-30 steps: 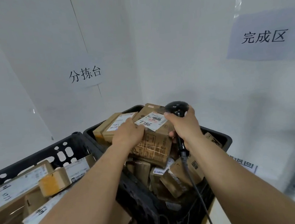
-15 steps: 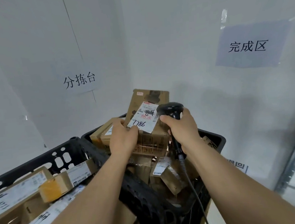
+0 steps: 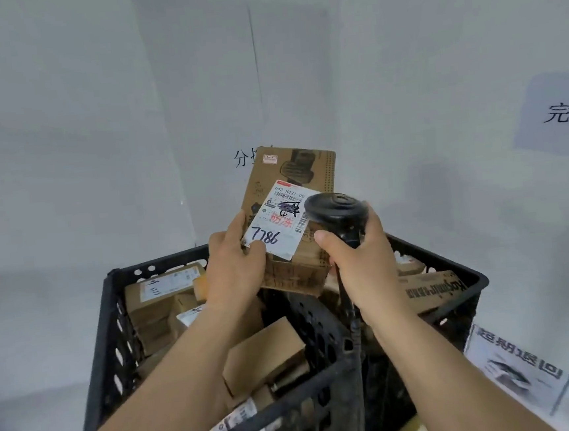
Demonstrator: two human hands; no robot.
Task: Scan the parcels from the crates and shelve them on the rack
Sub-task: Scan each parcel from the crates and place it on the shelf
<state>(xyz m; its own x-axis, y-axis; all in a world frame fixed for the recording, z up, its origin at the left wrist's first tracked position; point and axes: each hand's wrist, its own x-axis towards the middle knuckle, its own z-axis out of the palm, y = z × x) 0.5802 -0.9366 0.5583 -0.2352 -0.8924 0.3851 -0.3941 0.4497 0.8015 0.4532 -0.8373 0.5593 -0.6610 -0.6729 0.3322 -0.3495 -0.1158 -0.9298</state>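
Plain white walls carried a pale paper sign, above 2 black perforated plastic crates of parcels. The left hand gripped a brown cardboard parcel labelled 7786, raised over the crates. The right hand clasped a black corded handheld scanner.

Both forearms bare to frame edge; left hand, right hand ungloved.

The parcel stands tilted above the two crates, between the left hand and the right hand. The scanner is just right of its label. Other parcels lie inside the left crate and the right crate, which stand side by side.
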